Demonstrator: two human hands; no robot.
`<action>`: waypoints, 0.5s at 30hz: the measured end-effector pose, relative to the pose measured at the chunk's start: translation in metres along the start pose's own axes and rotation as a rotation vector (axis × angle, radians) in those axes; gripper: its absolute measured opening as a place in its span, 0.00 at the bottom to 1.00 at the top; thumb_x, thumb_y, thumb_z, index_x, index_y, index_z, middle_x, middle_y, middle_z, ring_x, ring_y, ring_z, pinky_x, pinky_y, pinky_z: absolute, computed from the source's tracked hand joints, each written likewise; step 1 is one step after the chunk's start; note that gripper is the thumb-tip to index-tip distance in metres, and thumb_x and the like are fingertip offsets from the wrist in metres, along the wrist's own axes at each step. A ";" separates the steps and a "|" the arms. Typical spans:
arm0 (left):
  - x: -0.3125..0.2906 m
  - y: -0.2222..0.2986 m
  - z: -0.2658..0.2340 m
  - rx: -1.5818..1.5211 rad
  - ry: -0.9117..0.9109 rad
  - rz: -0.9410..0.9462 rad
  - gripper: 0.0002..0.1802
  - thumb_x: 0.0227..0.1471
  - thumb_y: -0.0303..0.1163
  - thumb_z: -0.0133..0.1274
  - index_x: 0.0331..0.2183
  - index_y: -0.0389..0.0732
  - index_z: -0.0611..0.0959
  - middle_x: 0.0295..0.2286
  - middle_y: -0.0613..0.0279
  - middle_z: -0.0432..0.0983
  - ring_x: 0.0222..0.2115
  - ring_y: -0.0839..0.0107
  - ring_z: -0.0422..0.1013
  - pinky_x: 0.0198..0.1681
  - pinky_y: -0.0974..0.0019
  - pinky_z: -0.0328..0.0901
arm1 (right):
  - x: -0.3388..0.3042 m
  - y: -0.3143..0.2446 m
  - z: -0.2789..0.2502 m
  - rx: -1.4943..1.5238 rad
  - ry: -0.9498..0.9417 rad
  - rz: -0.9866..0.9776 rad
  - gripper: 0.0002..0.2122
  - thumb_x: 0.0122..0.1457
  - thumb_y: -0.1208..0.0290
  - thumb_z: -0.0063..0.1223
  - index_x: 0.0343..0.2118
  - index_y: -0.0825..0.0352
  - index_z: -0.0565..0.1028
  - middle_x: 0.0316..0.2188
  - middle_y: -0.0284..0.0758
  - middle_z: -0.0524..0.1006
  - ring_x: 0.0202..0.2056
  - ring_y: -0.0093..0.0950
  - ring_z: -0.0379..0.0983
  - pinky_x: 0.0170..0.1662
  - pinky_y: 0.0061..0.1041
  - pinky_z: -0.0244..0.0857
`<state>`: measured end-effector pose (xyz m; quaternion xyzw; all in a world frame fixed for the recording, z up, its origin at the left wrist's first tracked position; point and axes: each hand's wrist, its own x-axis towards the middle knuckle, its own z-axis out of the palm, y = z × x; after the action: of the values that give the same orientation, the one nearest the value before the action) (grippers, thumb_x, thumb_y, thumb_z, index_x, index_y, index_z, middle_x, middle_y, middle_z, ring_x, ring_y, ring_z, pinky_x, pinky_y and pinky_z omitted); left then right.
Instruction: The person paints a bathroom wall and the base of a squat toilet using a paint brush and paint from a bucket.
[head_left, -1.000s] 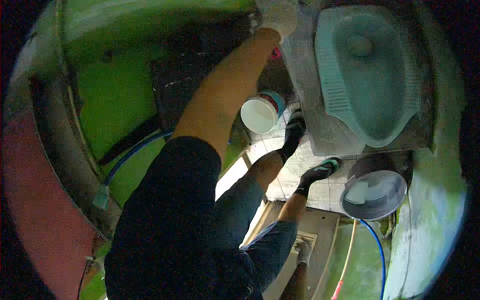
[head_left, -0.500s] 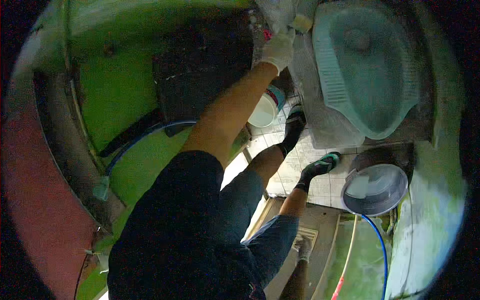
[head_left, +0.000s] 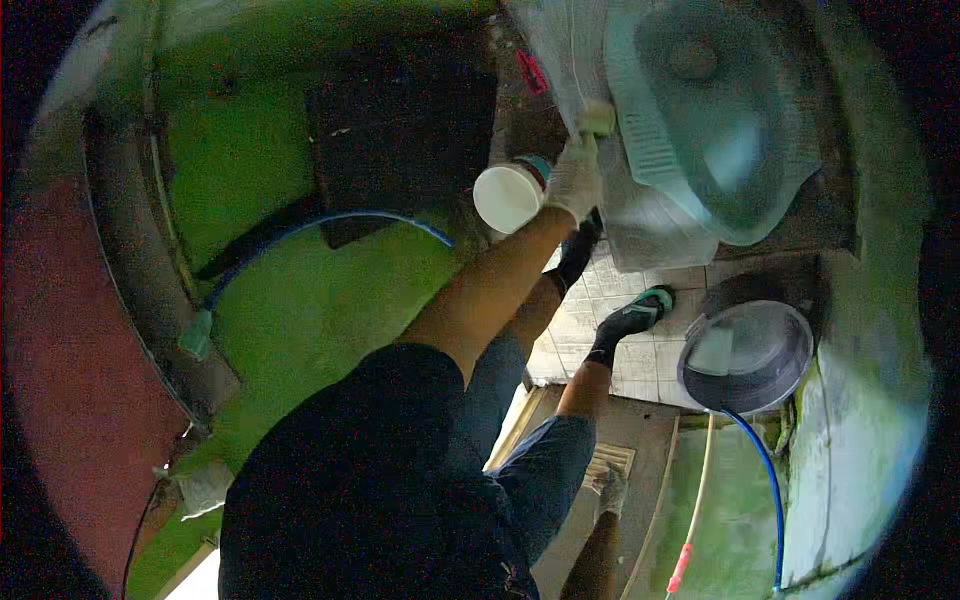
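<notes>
My left hand, in a white glove, reaches out and is closed around a small brush with a pale yellowish block head. The brush is at the grey raised step beside a pale blue-green squat toilet; whether its head touches the surface is too blurred to tell. Just left of this hand stands a white bucket. My right hand, also gloved, hangs low beside my right leg in front of a cream slatted grate. Its fingers are too small and blurred to read.
A grey round basin stands right of my feet, with a blue hose and a pale hose below it. Another blue hose curves over the green surface at left. A pink-red item lies beyond the bucket.
My left hand and the brush have come back toward my feet along the step, uncovering the pink-red item. The whole view has shifted slightly. My right hand stays low.
</notes>
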<state>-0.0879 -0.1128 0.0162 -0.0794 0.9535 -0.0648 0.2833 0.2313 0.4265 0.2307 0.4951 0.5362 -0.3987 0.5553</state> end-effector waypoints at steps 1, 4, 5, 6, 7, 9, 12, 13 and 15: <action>-0.011 0.003 0.010 -0.110 0.014 -0.067 0.25 0.47 0.33 0.46 0.46 0.27 0.74 0.50 0.36 0.64 0.46 0.50 0.66 0.48 0.52 0.60 | -0.002 -0.004 0.008 -0.006 -0.013 -0.003 0.13 0.61 0.63 0.44 0.44 0.61 0.73 0.24 0.32 0.74 0.26 0.25 0.71 0.32 0.28 0.68; -0.059 0.108 -0.017 -0.074 0.272 0.071 0.19 0.48 0.30 0.43 0.39 0.28 0.80 0.41 0.37 0.72 0.42 0.48 0.67 0.43 0.52 0.61 | -0.033 0.003 -0.015 -0.031 0.113 -0.053 0.11 0.60 0.62 0.46 0.43 0.59 0.74 0.24 0.31 0.74 0.25 0.26 0.71 0.30 0.30 0.67; -0.076 0.110 0.004 -0.046 0.270 0.053 0.19 0.48 0.30 0.43 0.39 0.28 0.80 0.41 0.37 0.72 0.42 0.48 0.67 0.43 0.52 0.61 | -0.028 -0.001 -0.008 -0.038 0.080 -0.057 0.11 0.60 0.62 0.46 0.43 0.59 0.74 0.24 0.31 0.74 0.25 0.26 0.71 0.30 0.30 0.67; -0.089 0.104 0.031 0.017 0.209 -0.012 0.21 0.50 0.30 0.43 0.41 0.25 0.77 0.42 0.35 0.70 0.44 0.47 0.67 0.44 0.53 0.61 | -0.016 -0.003 0.000 0.020 0.024 -0.037 0.11 0.59 0.62 0.48 0.42 0.59 0.74 0.24 0.31 0.74 0.24 0.25 0.71 0.30 0.30 0.67; -0.099 0.111 0.042 0.054 0.149 -0.062 0.23 0.51 0.31 0.43 0.44 0.21 0.75 0.44 0.32 0.69 0.45 0.47 0.66 0.45 0.53 0.61 | -0.009 -0.004 0.002 0.085 -0.006 -0.014 0.11 0.59 0.62 0.49 0.42 0.59 0.74 0.23 0.31 0.74 0.24 0.25 0.71 0.30 0.30 0.67; -0.130 0.153 0.037 0.716 -0.119 0.196 0.25 0.53 0.30 0.42 0.47 0.18 0.70 0.46 0.28 0.66 0.44 0.49 0.67 0.44 0.55 0.63 | -0.009 0.003 -0.011 0.116 -0.111 -0.101 0.11 0.58 0.63 0.51 0.41 0.60 0.75 0.23 0.31 0.74 0.24 0.25 0.71 0.30 0.30 0.67; -0.161 0.204 -0.003 0.283 -0.120 0.095 0.24 0.50 0.25 0.42 0.48 0.20 0.71 0.38 0.38 0.71 0.37 0.51 0.67 0.43 0.53 0.60 | -0.008 0.035 -0.031 0.134 0.072 -0.142 0.10 0.58 0.64 0.51 0.40 0.62 0.74 0.23 0.33 0.74 0.23 0.26 0.70 0.30 0.32 0.67; -0.165 0.196 -0.023 0.260 -0.187 0.171 0.24 0.49 0.24 0.42 0.47 0.18 0.70 0.42 0.37 0.70 0.41 0.48 0.67 0.44 0.50 0.59 | -0.004 0.035 -0.030 0.121 0.132 -0.044 0.10 0.58 0.64 0.51 0.39 0.63 0.74 0.23 0.33 0.74 0.23 0.26 0.70 0.29 0.32 0.67; -0.167 0.184 -0.014 0.060 0.181 -0.027 0.23 0.49 0.24 0.42 0.45 0.18 0.71 0.44 0.35 0.68 0.44 0.46 0.66 0.46 0.48 0.58 | 0.002 0.035 -0.029 0.101 0.168 0.047 0.10 0.58 0.64 0.50 0.38 0.63 0.74 0.22 0.33 0.74 0.23 0.26 0.70 0.29 0.32 0.66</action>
<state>0.0212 0.0994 0.0854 -0.0773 0.9717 -0.1042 0.1976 0.2593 0.4619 0.2354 0.5668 0.5483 -0.3690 0.4919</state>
